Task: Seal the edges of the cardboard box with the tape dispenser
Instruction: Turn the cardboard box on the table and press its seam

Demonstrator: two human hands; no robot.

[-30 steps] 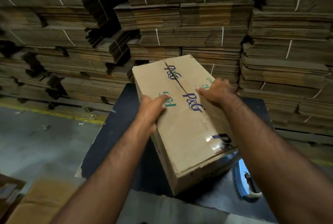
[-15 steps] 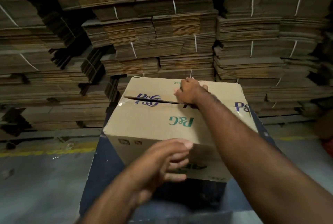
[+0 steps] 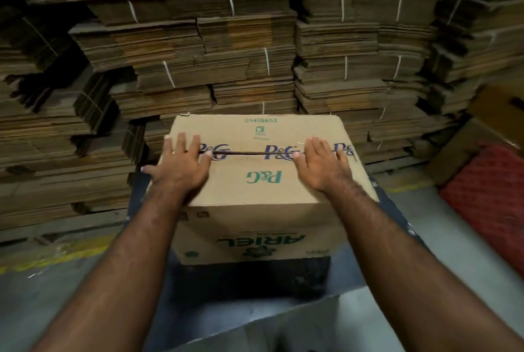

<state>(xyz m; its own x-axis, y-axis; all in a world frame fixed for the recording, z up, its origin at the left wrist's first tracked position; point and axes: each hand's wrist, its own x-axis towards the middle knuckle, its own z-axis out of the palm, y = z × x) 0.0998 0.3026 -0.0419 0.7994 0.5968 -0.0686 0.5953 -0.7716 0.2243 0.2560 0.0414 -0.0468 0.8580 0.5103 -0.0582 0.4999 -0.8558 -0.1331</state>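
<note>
Both hands, left [image 3: 181, 166] and right [image 3: 323, 166], press flat, fingers straight, on box [image 3: 255, 196] top; print: P&G, ARIEL, 21418653.

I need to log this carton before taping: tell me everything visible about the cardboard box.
The cardboard box is brown corrugated board printed with P&G and ARIEL logos that read upside down. It stands on a dark table, top flaps folded shut, centre seam slightly gaping and untaped. The left hand and right hand press flat on its top.
</note>
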